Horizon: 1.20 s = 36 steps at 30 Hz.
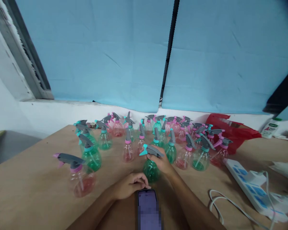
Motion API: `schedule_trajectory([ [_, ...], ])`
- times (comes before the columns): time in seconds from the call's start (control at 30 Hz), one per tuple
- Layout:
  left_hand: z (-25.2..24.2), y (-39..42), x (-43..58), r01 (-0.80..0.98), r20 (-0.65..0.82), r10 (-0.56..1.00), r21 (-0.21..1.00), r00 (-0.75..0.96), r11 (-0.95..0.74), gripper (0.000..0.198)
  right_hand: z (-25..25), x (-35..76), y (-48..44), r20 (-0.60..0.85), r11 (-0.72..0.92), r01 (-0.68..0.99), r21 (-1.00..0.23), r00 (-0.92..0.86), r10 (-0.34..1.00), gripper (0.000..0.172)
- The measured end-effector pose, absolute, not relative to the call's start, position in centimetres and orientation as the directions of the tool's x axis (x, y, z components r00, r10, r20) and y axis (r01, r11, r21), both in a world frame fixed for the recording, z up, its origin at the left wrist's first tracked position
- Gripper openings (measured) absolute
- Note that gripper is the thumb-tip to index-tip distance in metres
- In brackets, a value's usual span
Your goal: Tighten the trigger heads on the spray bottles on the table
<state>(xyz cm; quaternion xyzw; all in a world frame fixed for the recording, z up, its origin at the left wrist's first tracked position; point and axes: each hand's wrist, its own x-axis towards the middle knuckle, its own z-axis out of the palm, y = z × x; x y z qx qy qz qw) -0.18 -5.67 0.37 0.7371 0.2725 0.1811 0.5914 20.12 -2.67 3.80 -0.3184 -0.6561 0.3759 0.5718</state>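
Observation:
My right hand (162, 161) is closed around the neck and grey trigger head of a green spray bottle (150, 172) with a turquoise nozzle. The bottle stands upright on the wooden table, with green liquid in it. My left hand (132, 185) rests on the table to the left of that bottle, its fingers loosely curled and nothing visible in them. Its fingertips are by the top edge of a phone (147, 207), which lies in front of me, its lower part blurred. Left of my hands stands a pink spray bottle (83, 183) with a grey and pink head.
Several more green spray bottles (105, 140) and pink spray bottles (128, 150) stand across the back. On the right are a white power strip (248, 188) with plugs and cables, a red plastic bag (232, 132) and a white bottle (270, 128). Blue curtains (105, 51) hang behind.

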Motion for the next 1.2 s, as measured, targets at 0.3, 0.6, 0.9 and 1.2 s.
schedule_trajectory([
  [0.3, 0.5, -5.6, 0.0, 0.226, -0.004, 0.611, 0.931, 0.791, -0.286, 0.035, 11.3, 17.9, -4.3, 0.589, 0.567, -0.162, -0.808, -0.16, 0.792, 0.016],
  [0.6, -0.3, -4.8, -0.1, 0.229, 0.066, 0.729, 0.927, 0.681, -0.298, 0.03, 14.2, 7.8, -0.6, 0.581, 0.588, 0.004, -0.809, -0.144, 0.801, 0.016],
  [0.9, 0.1, -4.9, 0.1, 0.147, 0.113, 0.762, 0.953, 0.638, -0.264, 0.035, 12.1, 3.8, 3.7, 0.519, 0.55, 0.489, -0.677, -0.212, 0.828, 0.008],
  [1.2, 0.7, -5.0, 0.2, 0.178, 0.105, 0.775, 0.946, 0.623, -0.271, 0.035, 10.6, 2.7, 4.6, 0.498, 0.555, 0.606, -0.57, -0.282, 0.82, 0.023],
])
